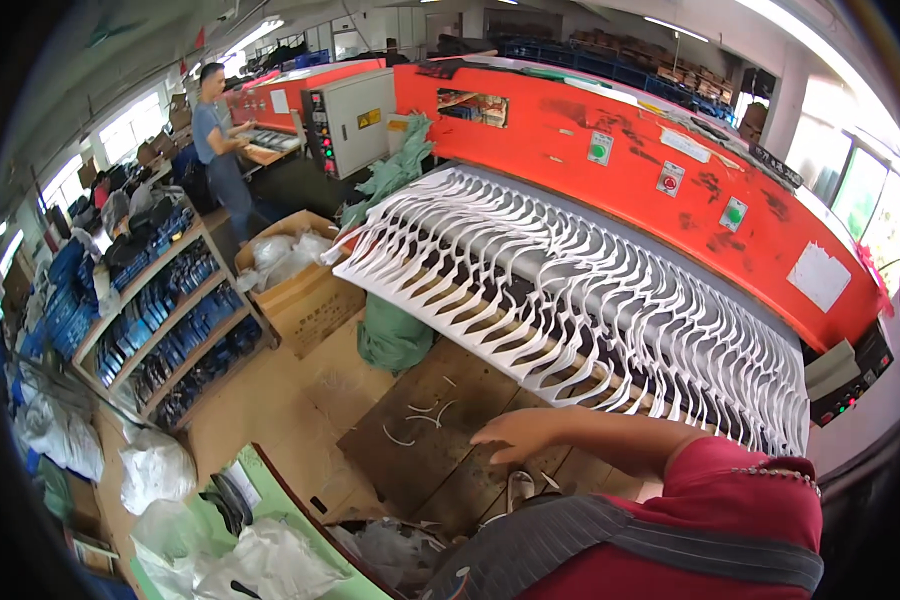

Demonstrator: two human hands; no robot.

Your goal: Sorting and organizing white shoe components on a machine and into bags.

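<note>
My right hand (515, 436) hangs over the brown floor boards (400, 460) in front of a red machine. Its fingers are loosely stretched and nothing shows in them. The bare forearm comes from a red sleeve at the right. Just beyond the arm, rows of thin white curved strips (590, 330) cover the machine's sloping bed (445, 325). A few similar white pieces (400, 437) lie on the boards near my fingertips. My left hand is out of the picture.
The red machine (560, 120) has several buttons on its front. A cardboard box (305, 305) with plastic bags and a green sack (394, 335) stand by the bed's left end. A shelf rack (175, 320) and green table (300, 490) are at left. A person (225, 150) stands at another machine.
</note>
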